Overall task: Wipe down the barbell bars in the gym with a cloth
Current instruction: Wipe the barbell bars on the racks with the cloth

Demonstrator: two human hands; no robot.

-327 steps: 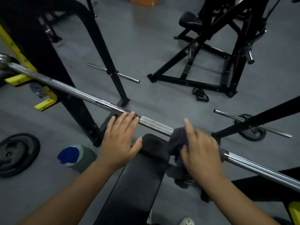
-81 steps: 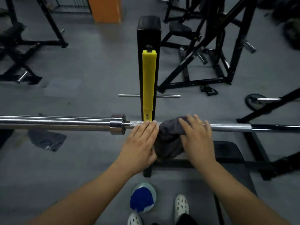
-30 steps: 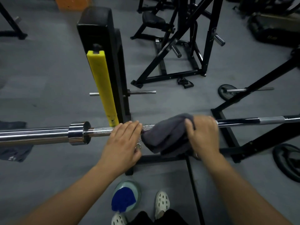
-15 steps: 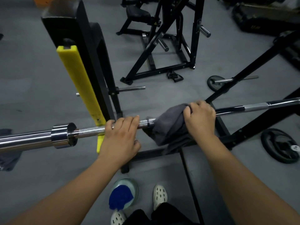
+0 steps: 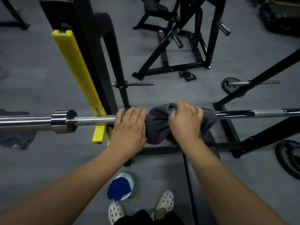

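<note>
Slid along, the grey cloth (image 5: 159, 127) in my right hand (image 5: 185, 122) now touches my left hand (image 5: 129, 127). Right fingers (image 5: 183, 108) clench it round the barbell (image 5: 97, 119); left fingers (image 5: 133, 113) lie straight.

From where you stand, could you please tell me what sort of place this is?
Most likely a gym: a long chrome barbell sits on a black metal rack with a yellow guard, and a round black weight plate lies nearby.

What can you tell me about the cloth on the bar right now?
The cloth is dark grey, soft fabric, bunched and draped over the barbell, hanging below it. The right hand grips its top around the bar; the left hand rests on the bar beside it, apparently touching its left edge.
</note>
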